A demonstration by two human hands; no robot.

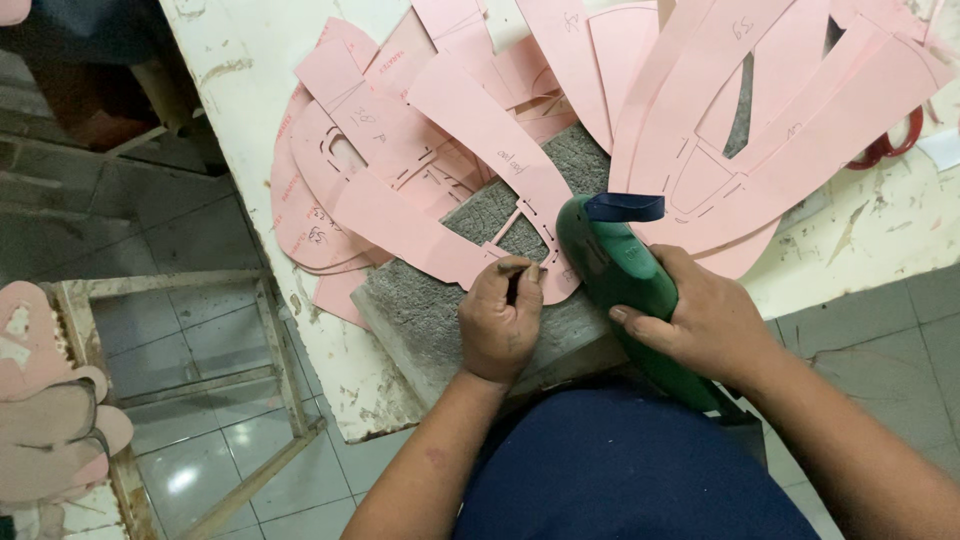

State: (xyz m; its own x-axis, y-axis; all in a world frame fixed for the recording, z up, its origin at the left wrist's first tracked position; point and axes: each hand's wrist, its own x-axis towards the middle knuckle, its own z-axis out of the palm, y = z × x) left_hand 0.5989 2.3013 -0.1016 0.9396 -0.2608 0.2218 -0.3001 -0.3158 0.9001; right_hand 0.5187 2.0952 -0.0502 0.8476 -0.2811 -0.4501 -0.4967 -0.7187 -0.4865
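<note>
My right hand (705, 322) grips a dark green shoe last (612, 262), which rests tilted against the table edge with a dark blue strip (625, 207) lying across its toe. Just left of it, my left hand (497, 322) is closed on a thin dark pen-like tool (512, 285). Its tip touches a pink paper pattern piece (545, 205) lying next to the last. That piece lies on a grey rough block (430, 310) at the table's near edge.
Several more pink pattern pieces (700, 90) are fanned over the worn white table (235, 70). Red-handled scissors (888, 143) lie at the far right. A wooden frame (275, 345) stands on the tiled floor at left, and pink sole-shaped pieces (45, 420) are stacked at the lower left.
</note>
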